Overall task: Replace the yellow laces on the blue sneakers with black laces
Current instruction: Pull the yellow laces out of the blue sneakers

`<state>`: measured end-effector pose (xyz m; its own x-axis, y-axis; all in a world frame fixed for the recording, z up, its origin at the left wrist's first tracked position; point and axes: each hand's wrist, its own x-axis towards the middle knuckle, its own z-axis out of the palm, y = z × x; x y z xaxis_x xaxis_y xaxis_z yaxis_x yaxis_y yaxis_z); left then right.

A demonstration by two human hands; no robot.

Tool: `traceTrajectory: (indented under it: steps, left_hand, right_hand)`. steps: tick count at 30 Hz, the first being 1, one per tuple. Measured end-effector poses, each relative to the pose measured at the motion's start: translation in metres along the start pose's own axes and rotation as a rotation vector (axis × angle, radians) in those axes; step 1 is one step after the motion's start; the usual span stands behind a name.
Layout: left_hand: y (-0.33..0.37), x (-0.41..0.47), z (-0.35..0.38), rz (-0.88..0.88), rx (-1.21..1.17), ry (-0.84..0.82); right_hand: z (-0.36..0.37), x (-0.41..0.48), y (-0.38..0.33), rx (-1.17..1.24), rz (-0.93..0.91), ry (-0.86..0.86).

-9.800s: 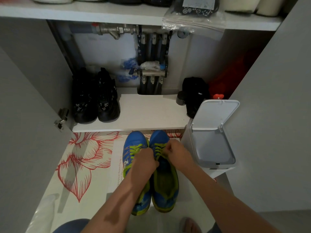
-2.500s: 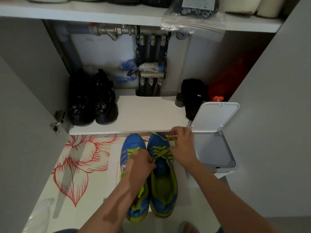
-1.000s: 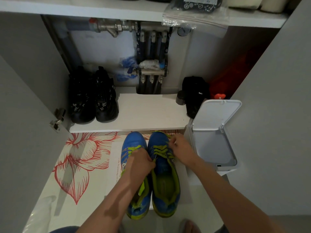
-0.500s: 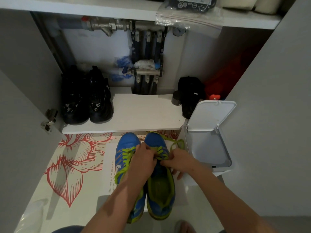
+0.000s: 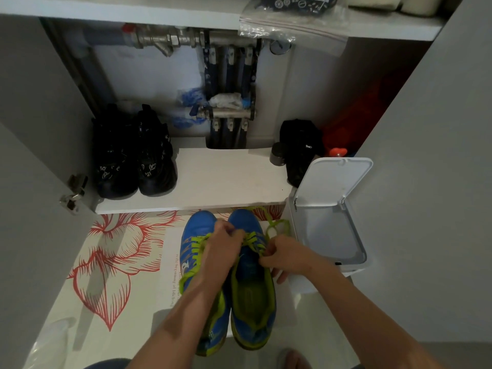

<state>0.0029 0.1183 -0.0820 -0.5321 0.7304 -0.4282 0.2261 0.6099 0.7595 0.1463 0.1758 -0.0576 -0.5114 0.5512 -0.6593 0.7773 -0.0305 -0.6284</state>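
Two blue sneakers stand side by side on the floor, toes away from me. The left sneaker (image 5: 190,251) keeps its yellow lace. On the right sneaker (image 5: 251,291) the yellow lace (image 5: 253,239) is loosened near the toe, and a free loop of it lies off to the right. My left hand (image 5: 222,249) pinches the lace over the right sneaker's eyelets. My right hand (image 5: 283,255) grips the lace at that shoe's right edge. No black laces show.
A white bin (image 5: 330,225) with its lid up stands right of the shoes. Black shoes (image 5: 133,155) sit on the low white shelf (image 5: 226,182). A flower-print sheet (image 5: 114,259) covers the floor on the left. Cabinet doors flank both sides.
Over the last seconds my right hand pulled a lace end out toward the bin, then came back to the shoe. A loose loop now lies right of the toe.
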Motion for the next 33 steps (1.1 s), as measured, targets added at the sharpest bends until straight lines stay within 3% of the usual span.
traceTrajectory:
  steps: [2, 4, 9, 13, 16, 19, 21, 23, 24, 26, 28, 29, 33]
  left_hand:
    - [0.001, -0.012, 0.010, 0.344, 0.401, 0.093]
    - [0.001, -0.019, 0.013, 0.495, 0.566, 0.082]
    - [-0.011, -0.009, 0.017, 0.438, 0.620, 0.032]
    - [-0.010, -0.011, 0.021, 0.429, 0.526, -0.014]
    - [-0.007, -0.008, 0.021, 0.338, 0.224, 0.094]
    - [0.006, 0.002, 0.008, -0.062, -0.442, 0.221]
    - [0.017, 0.003, -0.004, -0.185, -0.837, 0.198]
    - [0.022, -0.001, -0.010, -0.178, -0.902, 0.106]
    - [0.024, -0.005, -0.009, -0.172, -0.791, 0.060]
    - [0.019, -0.012, -0.001, -0.090, -0.353, 0.012]
    - [0.008, -0.013, 0.008, 0.194, 0.236, 0.001]
    - [0.003, -0.014, 0.011, 0.323, 0.409, -0.011]
    - [-0.006, -0.009, 0.015, 0.388, 0.609, -0.060]
  right_hand:
    - [0.001, 0.000, -0.001, -0.032, -0.010, 0.003]
    - [0.002, 0.001, 0.000, -0.039, -0.016, 0.004]
    - [0.002, -0.001, 0.000, -0.051, -0.024, 0.007]
    - [0.002, -0.001, -0.001, -0.069, -0.023, 0.010]
    - [0.002, -0.001, 0.000, -0.043, -0.024, 0.007]
    - [0.000, -0.002, 0.001, -0.012, -0.019, 0.006]
    - [0.000, -0.002, 0.001, -0.011, -0.019, 0.003]
    - [0.001, -0.002, 0.000, -0.012, -0.020, 0.000]
    - [0.001, -0.002, -0.001, -0.013, -0.021, -0.001]
    - [0.001, -0.003, -0.003, -0.022, -0.017, -0.005]
    - [0.001, -0.002, -0.004, -0.030, -0.018, -0.006]
    - [0.001, -0.002, -0.004, -0.032, -0.021, -0.004]
    - [0.002, -0.001, -0.003, -0.038, -0.010, 0.000]
